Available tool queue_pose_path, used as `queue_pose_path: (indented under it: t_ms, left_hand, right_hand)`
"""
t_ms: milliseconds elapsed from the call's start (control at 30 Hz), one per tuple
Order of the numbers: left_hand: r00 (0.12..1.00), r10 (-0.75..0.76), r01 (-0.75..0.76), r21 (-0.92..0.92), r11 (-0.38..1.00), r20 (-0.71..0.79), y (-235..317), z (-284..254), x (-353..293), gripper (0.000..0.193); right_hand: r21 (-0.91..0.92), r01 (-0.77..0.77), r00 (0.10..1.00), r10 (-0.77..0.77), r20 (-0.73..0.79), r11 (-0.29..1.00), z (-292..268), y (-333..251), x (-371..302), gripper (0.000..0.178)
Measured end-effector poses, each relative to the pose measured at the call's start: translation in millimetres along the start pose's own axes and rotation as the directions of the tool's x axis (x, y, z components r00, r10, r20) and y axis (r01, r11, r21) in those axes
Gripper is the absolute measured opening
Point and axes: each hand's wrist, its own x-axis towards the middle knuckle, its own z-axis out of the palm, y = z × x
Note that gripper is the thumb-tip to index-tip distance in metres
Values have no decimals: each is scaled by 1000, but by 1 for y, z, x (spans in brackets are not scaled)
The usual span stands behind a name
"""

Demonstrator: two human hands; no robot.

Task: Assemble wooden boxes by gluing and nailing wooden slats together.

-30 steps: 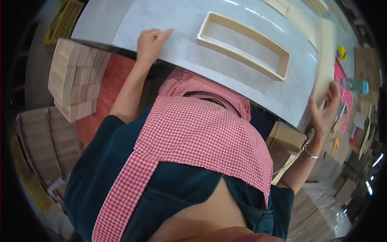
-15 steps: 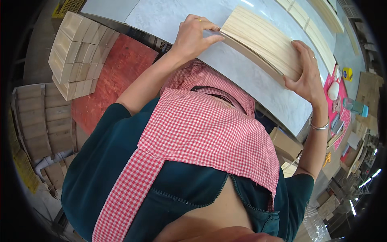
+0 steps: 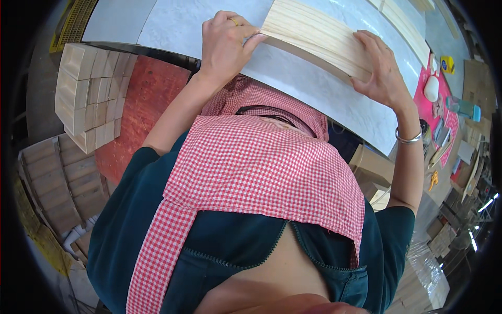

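A long, pale wooden box-like piece [image 3: 314, 37] with a flat grained top lies on the white marbled worktop [image 3: 308, 82]. My left hand [image 3: 225, 47] is closed at its left end, thumb and fingertips pinching the near corner. At the right end my right hand [image 3: 381, 70] grips it, fingers on the top and thumb against the near side. The piece's far edge is partly cut off by the picture's upper rim, and its underside is hidden.
Several open wooden boxes [image 3: 86, 97] are stacked at the left on a red board [image 3: 149, 99]. Pale wooden strips [image 3: 405, 31] lie farther back on the worktop. At the right are a pink cloth [image 3: 422, 94], a white mouse-shaped object [image 3: 431, 88] and a clear teal-lidded container [image 3: 463, 109].
The wooden piece and both hands appear farther left and higher in the picture, as the view has shifted. The dark gap beneath the top board's near edge no longer shows.
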Motion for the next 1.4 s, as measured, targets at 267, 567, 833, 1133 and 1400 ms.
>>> queue_pose_path:
  t_ms: [267,567,833,1133,1400]
  left_hand:
    - [999,35,-33,58,998,-28,-1,4,1,14]
    - [999,51,-51,-5,999,-9,-1,2,2,12]
    - [996,-50,47,40,998,79,1,-6,6,18]
    - [977,-84,80,29,996,198,5,-12,14,22]
    - [966,-129,135,-10,991,226,10,-17,19,18]
  right_hand:
    - [-45,41,999,-42,-19,998,3,2,0,82]
    - [-32,-39,998,40,49,999,13,3,4,88]
    - [22,-188,909,183,-374,982,2,8,-68,44]
    - [459,-425,719,599,-352,780,33,-21,-116,6]
    - [436,-449,731,601,-322,780,33,-20,-106,3]
